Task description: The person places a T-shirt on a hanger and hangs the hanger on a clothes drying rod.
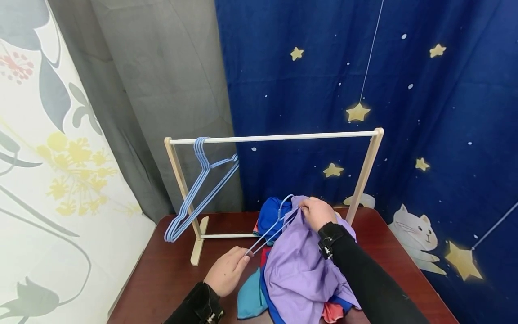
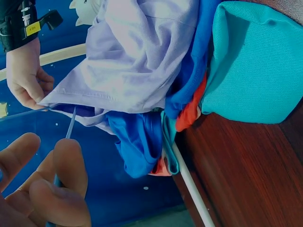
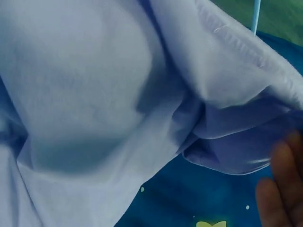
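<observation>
My left hand [image 1: 226,270] pinches one end of a light blue clothes hanger [image 1: 265,235] between thumb and fingers. The hanger's far end runs into the opening of a purple garment [image 1: 299,265], where cloth hides it; its hook points up and away. With its fingertips my right hand [image 1: 317,213] grips the edge of that opening and lifts it. In the left wrist view the hanger wire [image 2: 70,127] enters between the cloth layers. The right wrist view is mostly purple cloth [image 3: 85,94], with a few right fingertips [image 3: 284,175] at its edge.
A rack with a white rail [image 1: 275,137] and wooden side posts stands on the dark red table [image 1: 170,279]. Several blue hangers [image 1: 198,193] hang at the rail's left end. Beneath and behind the purple garment lie teal cloth [image 1: 252,297], blue cloth [image 1: 272,216] and red cloth [image 1: 332,312].
</observation>
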A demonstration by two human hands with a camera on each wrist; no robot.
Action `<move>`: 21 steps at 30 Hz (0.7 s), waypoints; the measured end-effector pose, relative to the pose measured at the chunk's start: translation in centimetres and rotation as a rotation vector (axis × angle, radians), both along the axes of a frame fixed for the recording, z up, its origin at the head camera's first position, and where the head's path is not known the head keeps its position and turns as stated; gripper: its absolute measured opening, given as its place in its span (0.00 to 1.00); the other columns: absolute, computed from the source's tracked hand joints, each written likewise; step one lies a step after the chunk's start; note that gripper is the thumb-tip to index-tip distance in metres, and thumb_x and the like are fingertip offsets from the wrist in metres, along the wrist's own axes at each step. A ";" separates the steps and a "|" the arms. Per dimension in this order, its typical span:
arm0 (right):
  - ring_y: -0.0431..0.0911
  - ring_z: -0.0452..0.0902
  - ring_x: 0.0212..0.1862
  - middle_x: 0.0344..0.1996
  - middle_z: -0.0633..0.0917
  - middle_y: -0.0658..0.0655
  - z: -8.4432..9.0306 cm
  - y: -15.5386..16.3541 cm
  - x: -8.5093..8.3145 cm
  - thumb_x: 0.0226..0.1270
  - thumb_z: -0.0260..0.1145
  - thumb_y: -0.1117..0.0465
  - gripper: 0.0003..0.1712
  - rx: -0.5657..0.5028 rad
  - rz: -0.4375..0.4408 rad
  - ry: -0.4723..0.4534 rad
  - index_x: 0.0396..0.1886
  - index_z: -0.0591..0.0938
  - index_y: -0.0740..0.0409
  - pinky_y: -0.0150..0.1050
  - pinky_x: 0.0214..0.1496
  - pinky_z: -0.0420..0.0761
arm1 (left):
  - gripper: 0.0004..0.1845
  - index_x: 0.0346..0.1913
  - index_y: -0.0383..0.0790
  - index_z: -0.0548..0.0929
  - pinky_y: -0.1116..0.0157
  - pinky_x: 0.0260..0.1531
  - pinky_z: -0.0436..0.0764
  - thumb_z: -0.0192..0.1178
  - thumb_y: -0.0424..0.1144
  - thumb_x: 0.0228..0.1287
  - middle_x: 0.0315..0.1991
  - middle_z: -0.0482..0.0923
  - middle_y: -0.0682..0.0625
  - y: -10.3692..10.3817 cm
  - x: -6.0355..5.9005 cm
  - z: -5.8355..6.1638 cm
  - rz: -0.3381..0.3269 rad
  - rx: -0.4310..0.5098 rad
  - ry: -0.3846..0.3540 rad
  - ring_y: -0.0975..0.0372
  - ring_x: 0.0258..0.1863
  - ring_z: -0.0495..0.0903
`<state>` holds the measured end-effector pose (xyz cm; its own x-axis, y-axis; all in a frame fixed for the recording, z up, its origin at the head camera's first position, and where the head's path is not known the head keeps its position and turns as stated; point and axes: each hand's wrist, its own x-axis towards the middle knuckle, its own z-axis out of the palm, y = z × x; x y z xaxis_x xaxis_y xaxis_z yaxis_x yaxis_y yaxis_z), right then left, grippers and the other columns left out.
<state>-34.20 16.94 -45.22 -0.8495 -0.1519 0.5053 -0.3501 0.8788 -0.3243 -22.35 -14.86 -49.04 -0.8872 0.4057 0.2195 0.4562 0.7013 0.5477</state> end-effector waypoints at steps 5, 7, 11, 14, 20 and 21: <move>0.53 0.80 0.48 0.42 0.84 0.54 -0.1 0.3 -0.2 0.69 0.67 0.63 0.08 -0.058 0.087 0.046 0.41 0.91 0.51 0.50 0.53 0.77 | 0.18 0.52 0.49 0.82 0.59 0.42 0.79 0.43 0.50 0.83 0.44 0.76 0.58 0.1 -0.1 -0.1 -0.003 0.003 0.006 0.65 0.40 0.75; 0.52 0.80 0.51 0.45 0.85 0.54 -0.1 0.1 -0.2 0.70 0.66 0.63 0.08 -0.109 0.107 0.044 0.41 0.91 0.50 0.49 0.55 0.77 | 0.17 0.53 0.49 0.82 0.59 0.43 0.78 0.43 0.50 0.83 0.44 0.76 0.58 0.3 -0.1 0.0 -0.001 0.009 0.012 0.65 0.40 0.75; 0.50 0.80 0.55 0.49 0.86 0.51 0.2 -0.3 -0.1 0.72 0.66 0.63 0.08 -0.188 0.131 0.027 0.43 0.90 0.50 0.48 0.58 0.77 | 0.16 0.52 0.49 0.82 0.60 0.42 0.78 0.44 0.48 0.82 0.43 0.76 0.59 0.6 -0.2 0.1 0.000 0.021 0.023 0.66 0.40 0.75; 0.49 0.79 0.58 0.51 0.86 0.51 0.4 -0.6 0.0 0.72 0.65 0.63 0.09 -0.197 0.160 0.018 0.44 0.90 0.51 0.47 0.62 0.74 | 0.15 0.52 0.50 0.82 0.60 0.43 0.78 0.45 0.47 0.82 0.43 0.77 0.59 1.0 -0.4 0.3 -0.007 0.033 0.039 0.65 0.41 0.76; 0.52 0.79 0.60 0.53 0.86 0.53 0.9 -1.3 0.7 0.73 0.64 0.63 0.10 -0.214 0.207 -0.007 0.47 0.90 0.52 0.49 0.64 0.73 | 0.14 0.51 0.50 0.82 0.57 0.47 0.79 0.45 0.46 0.82 0.44 0.78 0.58 1.8 -0.9 0.5 -0.015 0.063 0.058 0.63 0.46 0.79; 0.52 0.79 0.60 0.53 0.86 0.53 1.0 -1.4 0.7 0.73 0.64 0.63 0.11 -0.225 0.213 -0.010 0.47 0.90 0.52 0.49 0.64 0.74 | 0.14 0.50 0.50 0.82 0.57 0.46 0.79 0.45 0.46 0.82 0.44 0.78 0.58 2.0 -1.0 0.4 -0.016 0.067 0.061 0.63 0.45 0.79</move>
